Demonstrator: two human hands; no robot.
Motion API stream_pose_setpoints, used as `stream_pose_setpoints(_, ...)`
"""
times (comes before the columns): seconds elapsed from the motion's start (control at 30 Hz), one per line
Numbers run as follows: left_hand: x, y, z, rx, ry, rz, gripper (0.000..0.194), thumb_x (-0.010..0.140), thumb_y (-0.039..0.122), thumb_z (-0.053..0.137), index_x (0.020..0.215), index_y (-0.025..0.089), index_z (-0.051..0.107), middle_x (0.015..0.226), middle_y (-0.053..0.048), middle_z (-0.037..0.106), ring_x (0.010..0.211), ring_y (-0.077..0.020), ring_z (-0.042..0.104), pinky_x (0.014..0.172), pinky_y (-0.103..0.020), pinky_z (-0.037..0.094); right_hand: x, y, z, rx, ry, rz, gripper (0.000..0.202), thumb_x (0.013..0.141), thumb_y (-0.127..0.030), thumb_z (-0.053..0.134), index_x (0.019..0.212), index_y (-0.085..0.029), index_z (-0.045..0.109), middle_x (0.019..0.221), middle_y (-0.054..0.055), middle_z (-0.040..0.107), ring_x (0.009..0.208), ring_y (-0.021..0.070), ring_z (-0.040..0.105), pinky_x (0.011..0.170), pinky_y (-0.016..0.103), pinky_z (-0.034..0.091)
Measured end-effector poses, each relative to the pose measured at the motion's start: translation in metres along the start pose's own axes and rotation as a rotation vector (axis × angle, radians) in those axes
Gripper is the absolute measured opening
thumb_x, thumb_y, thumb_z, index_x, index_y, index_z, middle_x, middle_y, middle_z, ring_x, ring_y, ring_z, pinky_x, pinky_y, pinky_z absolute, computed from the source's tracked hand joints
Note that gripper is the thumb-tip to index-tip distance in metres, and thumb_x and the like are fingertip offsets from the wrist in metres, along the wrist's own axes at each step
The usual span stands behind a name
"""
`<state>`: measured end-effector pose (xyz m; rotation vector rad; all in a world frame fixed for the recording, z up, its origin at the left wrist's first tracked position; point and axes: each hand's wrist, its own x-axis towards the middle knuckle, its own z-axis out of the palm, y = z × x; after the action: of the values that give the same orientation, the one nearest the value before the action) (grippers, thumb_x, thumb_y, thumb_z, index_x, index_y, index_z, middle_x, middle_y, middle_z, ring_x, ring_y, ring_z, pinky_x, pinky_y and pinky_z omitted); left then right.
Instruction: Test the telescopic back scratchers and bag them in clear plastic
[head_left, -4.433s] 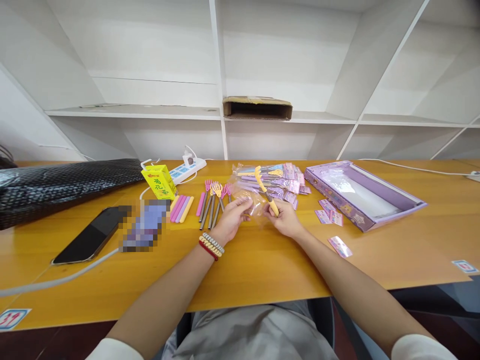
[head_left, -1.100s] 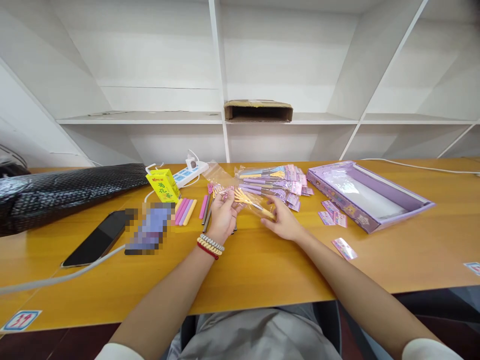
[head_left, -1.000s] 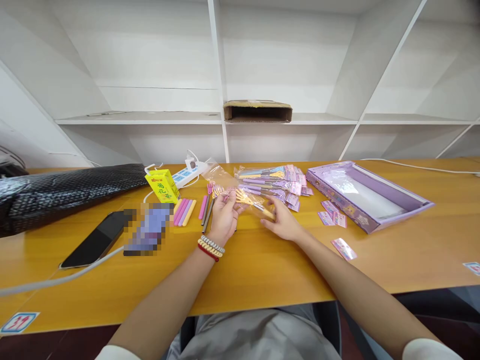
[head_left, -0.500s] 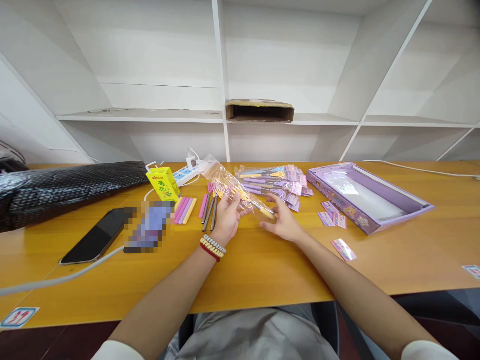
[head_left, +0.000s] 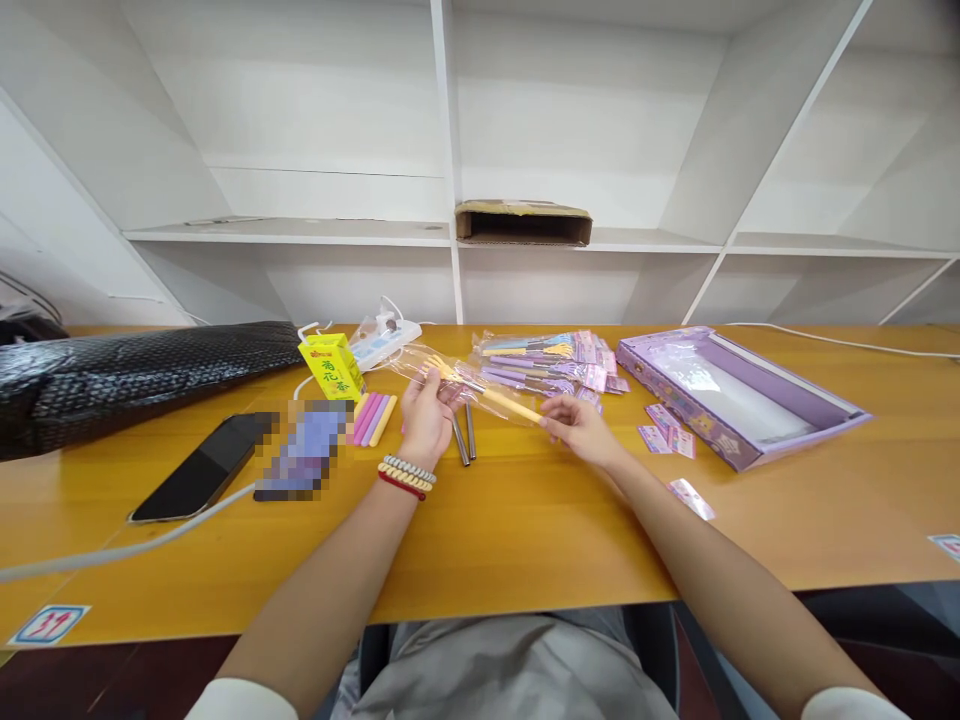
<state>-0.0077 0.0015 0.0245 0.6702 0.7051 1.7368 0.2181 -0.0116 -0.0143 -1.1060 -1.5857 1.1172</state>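
A yellow hand-shaped stick (head_left: 508, 402) lies inside a clear plastic bag (head_left: 401, 360), slanting down to the right above the table. My left hand (head_left: 429, 415) is closed on the bagged stick near its hand-shaped end. At the handle's lower end, my right hand (head_left: 581, 428) pinches it through the plastic. Beneath and beside my left hand, metal rods (head_left: 461, 440) rest on the table. Short pink, purple and yellow tubes (head_left: 373, 420) lie to the left. Behind my hands is a pile of packed sticks (head_left: 547, 365).
An open purple box (head_left: 739, 400) stands at the right, with small printed cards (head_left: 666, 430) beside it. On the left are a yellow drink carton (head_left: 332, 367), a power strip (head_left: 386, 345), a black phone (head_left: 206, 468), a blurred device (head_left: 307, 450) and a black wrapped roll (head_left: 150, 380).
The bagged stick now lies flatter and more stretched out between my hands. My left hand has shifted left and my right hand slightly right, now pinching the handle's end.
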Motion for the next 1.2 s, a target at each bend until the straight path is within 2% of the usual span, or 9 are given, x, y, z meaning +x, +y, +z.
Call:
stream_pose_setpoints(0.07,0.001,0.001,0.000,-0.008,0.012,0.001,0.025,0.068,0.028,0.069,0.075,0.018,0.047,0.064,0.003,0.058,0.062,-0.0121,0.062,0.059,-0.025,0.049,0.001,0.002,-0.001,0.078,-0.025,0.023,0.034,0.067,-0.041,0.067,0.087,-0.017,0.054,0.065,0.000,0.058,0.048,0.0105,0.053,0.038,0.020,0.037)
stream_pose_setpoints(0.2,0.000,-0.003,-0.001,-0.005,0.004,-0.014,0.025,0.068,0.028,0.070,0.075,0.018,0.048,0.063,0.004,0.059,0.058,-0.0098,0.060,0.058,-0.023,0.048,0.000,0.002,0.003,0.207,-0.049,0.001,0.036,0.063,-0.041,0.071,0.084,-0.016,0.055,0.060,-0.002,0.058,0.047,0.0106,0.053,0.038,0.021,0.040)
stream_pose_setpoints(0.4,-0.011,-0.017,0.002,0.060,-0.104,-0.103,0.024,0.069,0.027,0.070,0.081,0.018,0.051,0.073,0.001,0.062,0.061,-0.0099,0.061,0.054,-0.020,0.047,-0.005,-0.005,0.012,0.245,-0.085,-0.030,0.034,0.063,-0.040,0.072,0.083,-0.017,0.055,0.060,-0.002,0.058,0.045,0.0093,0.051,0.037,0.021,0.037)
stream_pose_setpoints(0.5,-0.018,-0.019,0.006,0.053,-0.151,-0.161,0.025,0.069,0.027,0.069,0.084,0.018,0.052,0.074,0.001,0.063,0.062,-0.0110,0.061,0.055,-0.022,0.048,-0.008,-0.005,0.014,0.126,-0.083,-0.084,0.033,0.065,-0.040,0.071,0.085,-0.018,0.056,0.066,0.000,0.060,0.050,0.0099,0.053,0.044,0.023,0.042)
stream_pose_setpoints(0.63,-0.020,-0.018,0.007,0.027,-0.165,-0.191,0.023,0.070,0.027,0.068,0.083,0.018,0.051,0.070,0.002,0.061,0.060,-0.0106,0.061,0.055,-0.023,0.049,-0.013,-0.009,0.017,-0.213,-0.023,-0.286,0.033,0.068,-0.043,0.069,0.089,-0.019,0.059,0.072,0.002,0.061,0.059,0.0120,0.053,0.056,0.027,0.046)
stream_pose_setpoints(0.8,-0.021,-0.018,0.006,0.034,-0.184,-0.211,0.023,0.070,0.028,0.069,0.081,0.018,0.052,0.071,0.002,0.061,0.062,-0.0101,0.061,0.059,-0.023,0.050,-0.017,-0.014,0.018,-0.429,0.050,-0.510,0.049,0.069,-0.043,0.069,0.112,-0.023,0.056,0.105,0.010,0.058,0.088,0.0200,0.055,0.067,0.031,0.048)
stream_pose_setpoints(0.9,-0.022,-0.020,0.005,0.053,-0.207,-0.224,0.023,0.070,0.029,0.069,0.080,0.017,0.051,0.072,0.001,0.062,0.063,-0.0103,0.062,0.062,-0.024,0.051,-0.017,-0.011,0.017,-0.440,0.016,-0.519,0.052,0.072,-0.042,0.067,0.118,-0.025,0.053,0.111,0.010,0.057,0.093,0.0215,0.056,0.066,0.032,0.049)
stream_pose_setpoints(1.03,-0.027,-0.024,0.006,0.098,-0.282,-0.247,0.029,0.067,0.023,0.072,0.089,0.018,0.053,0.078,0.000,0.063,0.068,-0.0122,0.063,0.062,-0.024,0.051,-0.016,-0.004,0.017,-0.426,-0.033,-0.483,0.051,0.074,-0.043,0.064,0.120,-0.025,0.051,0.103,0.008,0.062,0.083,0.0186,0.059,0.065,0.031,0.049)
stream_pose_setpoints(1.2,-0.032,-0.029,0.007,0.142,-0.371,-0.301,0.034,0.067,0.021,0.072,0.096,0.018,0.054,0.077,-0.002,0.064,0.067,-0.0134,0.063,0.058,-0.023,0.050,-0.017,-0.006,0.019,-0.429,-0.046,-0.476,0.054,0.068,-0.046,0.070,0.115,-0.024,0.054,0.097,0.006,0.064,0.077,0.0175,0.059,0.065,0.030,0.048)
